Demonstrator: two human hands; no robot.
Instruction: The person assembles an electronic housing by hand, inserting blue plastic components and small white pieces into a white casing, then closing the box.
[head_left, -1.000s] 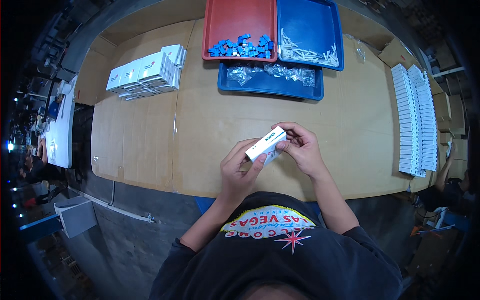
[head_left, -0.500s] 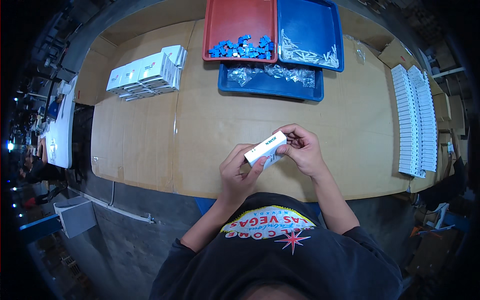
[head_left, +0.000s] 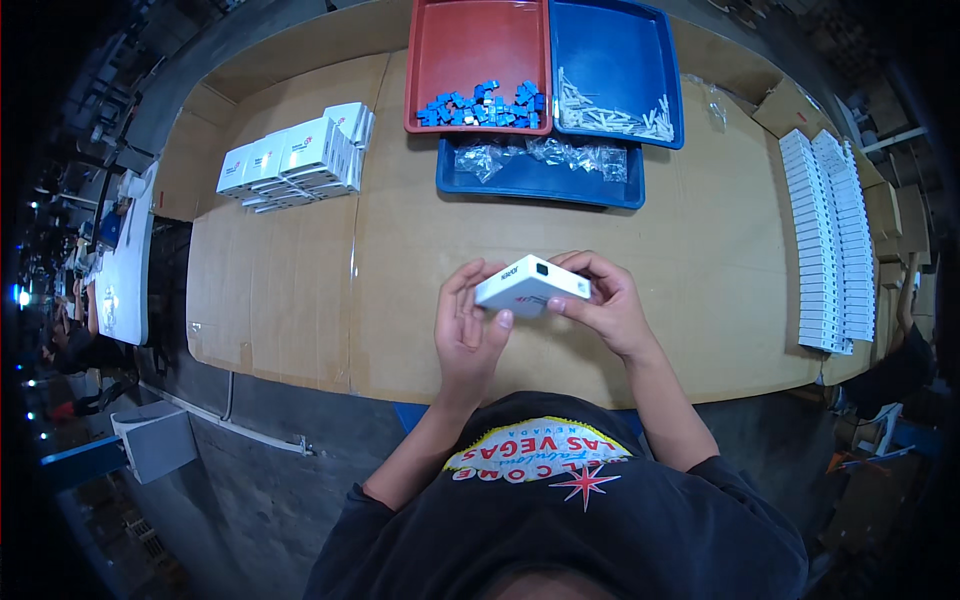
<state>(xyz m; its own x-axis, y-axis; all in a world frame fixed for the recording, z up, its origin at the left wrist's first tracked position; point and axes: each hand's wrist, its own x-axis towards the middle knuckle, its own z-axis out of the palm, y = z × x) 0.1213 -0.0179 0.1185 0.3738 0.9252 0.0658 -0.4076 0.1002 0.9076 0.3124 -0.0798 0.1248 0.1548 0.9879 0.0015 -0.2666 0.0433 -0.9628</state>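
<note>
A small white box [head_left: 523, 292] is held tilted above the table, in front of my chest. One narrow side bears dark print and a square black mark by a corner. My left hand [head_left: 468, 322] supports its left end, fingers behind and thumb at the lower edge. At the opposite end, my right hand [head_left: 612, 308] pinches the box between its thumb and curled fingers. The far side of the box is hidden.
Stacked white boxes [head_left: 290, 160] stand at the left of the cardboard-covered table [head_left: 280, 290]; long rows of them [head_left: 828, 240] line the right. Beyond lie a red tray [head_left: 478, 50] of blue pieces, a blue tray [head_left: 615, 50] of white plugs, and another blue tray [head_left: 540, 190] of clear bags.
The box has turned in my hands, bringing a corner with a black mark into view. My left fingers have loosened and shifted along its left end.
</note>
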